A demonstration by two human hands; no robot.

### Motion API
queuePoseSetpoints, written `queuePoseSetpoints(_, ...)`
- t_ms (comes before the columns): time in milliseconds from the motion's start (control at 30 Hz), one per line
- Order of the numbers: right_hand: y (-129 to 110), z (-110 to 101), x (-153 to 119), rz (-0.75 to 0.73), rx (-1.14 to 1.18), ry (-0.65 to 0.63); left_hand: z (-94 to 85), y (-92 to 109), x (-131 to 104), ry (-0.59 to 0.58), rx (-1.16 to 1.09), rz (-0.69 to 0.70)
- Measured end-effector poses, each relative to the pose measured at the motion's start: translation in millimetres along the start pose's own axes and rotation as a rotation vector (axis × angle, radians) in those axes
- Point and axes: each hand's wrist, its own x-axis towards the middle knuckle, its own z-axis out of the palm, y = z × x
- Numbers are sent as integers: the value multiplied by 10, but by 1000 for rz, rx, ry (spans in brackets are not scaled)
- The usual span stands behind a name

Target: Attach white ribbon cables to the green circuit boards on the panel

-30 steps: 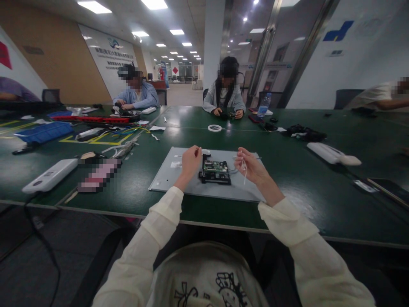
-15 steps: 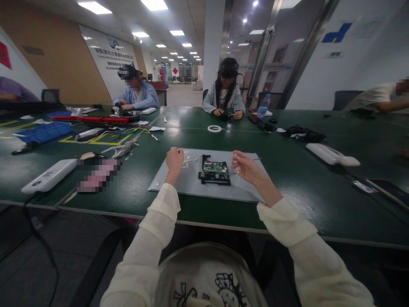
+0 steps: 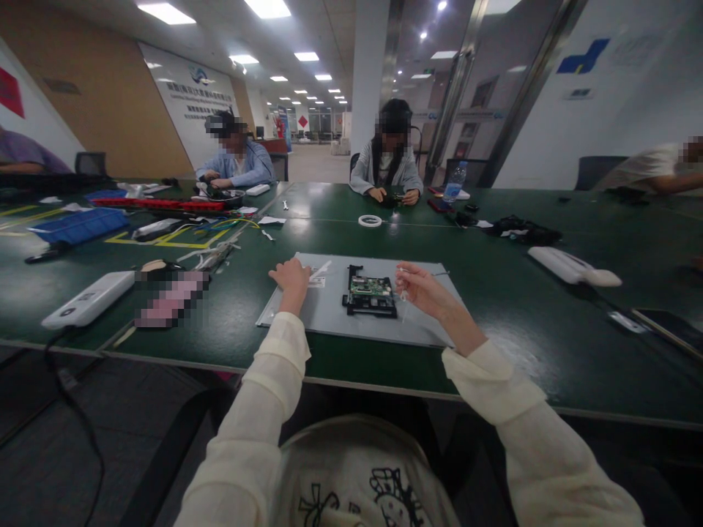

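Observation:
A grey flat panel (image 3: 324, 315) lies on the green table before me. On its middle rests a black plastic frame with a green circuit board (image 3: 372, 288). My left hand (image 3: 292, 282) is at the panel's left edge, fingers stretched out to the left and holding nothing that I can see. Beside it on the panel are a thin white strip (image 3: 321, 269) and a white label (image 3: 317, 282). Right of the board, my right hand (image 3: 420, 288) is closed in a pinch on a small whitish piece (image 3: 405, 295), too small to name, just above the panel.
A roll of white tape (image 3: 370, 220) lies beyond the panel. To the left are a white power bank-like device (image 3: 88, 300), a pink blurred item (image 3: 171, 298), cables and a blue tray (image 3: 80, 228). Another white device (image 3: 560, 265) lies right. Co-workers sit across the table.
My left hand has shifted left and its fingers have spread from a closed shape. The white strip now lies at a different angle. My right hand stays nearly in place.

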Motion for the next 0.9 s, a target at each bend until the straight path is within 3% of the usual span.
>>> queuePoseSetpoints(300, 23, -35, 6, 4, -50, -29, -43, -28, -25, 70, 19, -16)
queuePoseSetpoints(500, 9, -10, -4, -24, 9, -18, -213, 34, -103, 175, -46, 67)
queuePoseSetpoints(567, 7, 0, 0, -44, 46, -12, -282, 120, -154, 256, -135, 153)
queuePoseSetpoints(667, 25, 5, 21, -82, 55, -2, -332, 326, -282, 311, -391, 409)
queuePoseSetpoints(767, 71, 2, 54, -136, 31, 13, -317, 552, -477, 214, -713, 710)
queuePoseSetpoints(900, 130, 9, 96, -213, 4, 43, -283, 725, -729, 20, -874, 937)
